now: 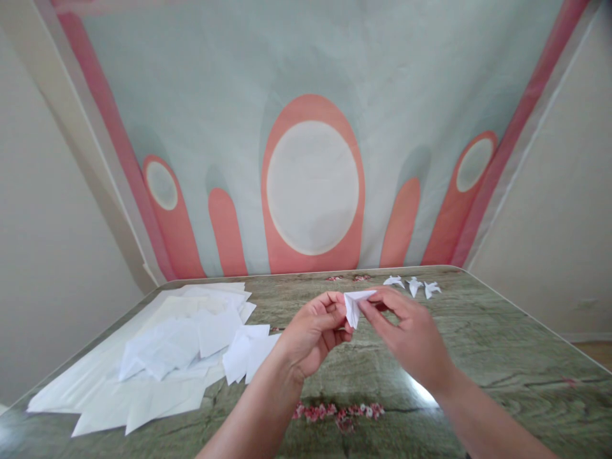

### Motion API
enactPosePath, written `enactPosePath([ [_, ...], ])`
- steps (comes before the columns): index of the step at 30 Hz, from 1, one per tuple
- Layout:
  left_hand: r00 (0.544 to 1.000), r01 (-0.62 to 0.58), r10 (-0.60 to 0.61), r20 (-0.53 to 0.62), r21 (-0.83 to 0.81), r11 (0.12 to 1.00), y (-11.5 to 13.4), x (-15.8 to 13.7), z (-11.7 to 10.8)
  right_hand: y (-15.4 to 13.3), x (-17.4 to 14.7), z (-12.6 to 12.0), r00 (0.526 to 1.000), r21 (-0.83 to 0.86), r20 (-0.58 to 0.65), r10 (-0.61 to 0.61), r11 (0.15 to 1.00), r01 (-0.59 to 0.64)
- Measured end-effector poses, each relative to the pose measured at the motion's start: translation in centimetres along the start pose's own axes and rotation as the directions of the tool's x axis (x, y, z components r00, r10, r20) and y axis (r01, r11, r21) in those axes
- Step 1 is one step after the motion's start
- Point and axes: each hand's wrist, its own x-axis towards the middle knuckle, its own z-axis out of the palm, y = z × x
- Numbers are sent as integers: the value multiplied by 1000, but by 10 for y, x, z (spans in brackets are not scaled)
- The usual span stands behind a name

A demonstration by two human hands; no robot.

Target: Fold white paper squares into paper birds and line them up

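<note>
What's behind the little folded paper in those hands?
The table shows past the edges of the folded paper, between the left hand and right hand. The spot straight behind is covered, so I can't tell if anything's there.

The left hand (320,324) is covering one edge of the folded white paper (354,306); the right hand (412,328) is masking its right tip. The left forearm (253,411) is overlapping the small paper squares (245,350). Both forearms and the wood-grain tabletop (502,344) are running past the bottom edge. Three folded paper figures (414,287) are appearing too small for their creases to be read.
</note>
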Motion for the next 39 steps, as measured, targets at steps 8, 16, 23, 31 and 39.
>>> enactPosePath([
  [8,999,-27,29,-29,70,997,0,-1,2,1,1,-1,947,249,132,291,916,-316],
  [16,940,-294,335,-66,345,891,5,-4,6,3,0,2,986,324,55,157,931,-167],
  [23,923,-326,381,-48,423,845,7,-7,11,1,-1,3,993,280,42,108,953,-115],
  [31,944,-306,331,4,396,866,10,-7,11,2,-1,1,985,340,28,169,925,-169],
  [39,954,-293,292,61,377,879,15,-9,8,3,1,-2,950,418,128,283,854,-311],
])
